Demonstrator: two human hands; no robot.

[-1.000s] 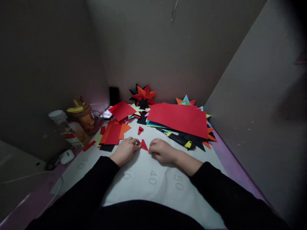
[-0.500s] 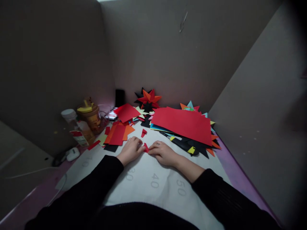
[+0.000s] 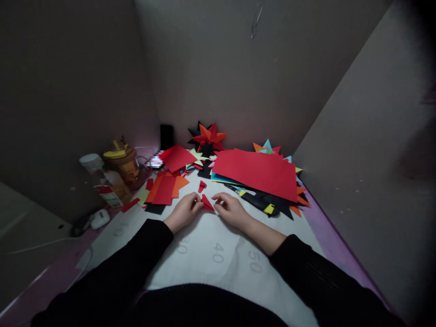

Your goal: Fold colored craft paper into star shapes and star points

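Between my hands is a small folded piece of red paper (image 3: 207, 204), roughly triangular. My left hand (image 3: 185, 210) pinches its left edge between thumb and fingers. On the other side, my right hand (image 3: 231, 210) hovers just right of the paper, apart from it, its fingers curled with a gap between thumb and forefinger. A second small folded red paper piece (image 3: 202, 186) lies on the white mat (image 3: 200, 254) just beyond the first.
Large red sheets (image 3: 255, 170) lie at the right over a black-and-yellow cutter (image 3: 259, 202). Red and orange paper strips (image 3: 164, 190) are at the left. Folded paper stars (image 3: 209, 136) stand at the back. A bottle (image 3: 107, 181) and brown cup (image 3: 124, 163) stand far left.
My right hand has let go of the red paper and drawn slightly away. The paper now shows a wider triangle, held by my left hand. The view has shifted slightly.
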